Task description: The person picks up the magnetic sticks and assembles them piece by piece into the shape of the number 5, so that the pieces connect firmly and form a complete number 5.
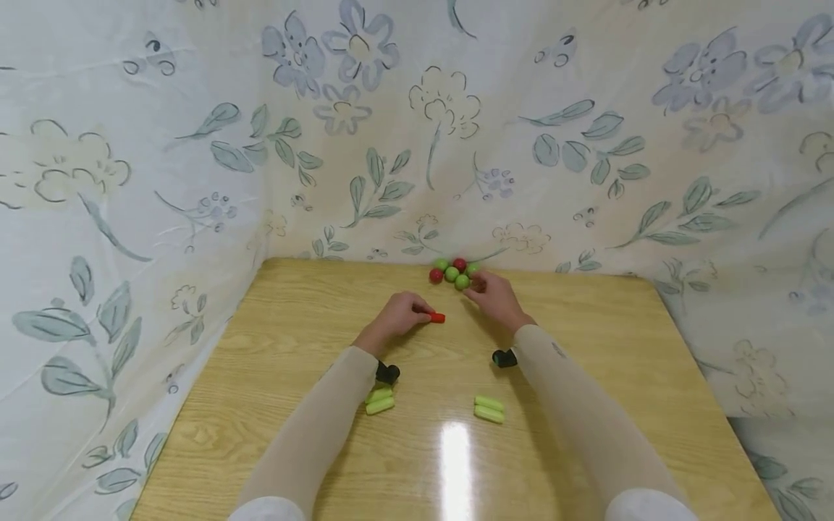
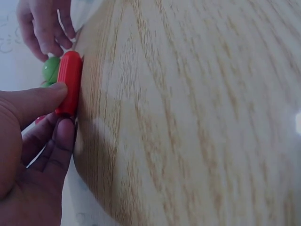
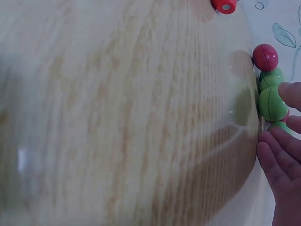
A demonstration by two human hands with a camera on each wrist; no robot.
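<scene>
Left hand (image 1: 402,314) part-hides a red stick (image 1: 439,318), right hand (image 1: 496,297) a green ball (image 1: 473,268)

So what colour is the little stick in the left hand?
Red. The stick shows best in the left wrist view.

No lettering, label, brand or number can be read; a small dark mark (image 1: 558,349) on the sleeve (image 1: 589,405) just behind the right hand (image 1: 500,299) is illegible.

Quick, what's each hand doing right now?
Left hand: holding the red stick.
Right hand: open, by the green balls; can't tell if touching.
</scene>
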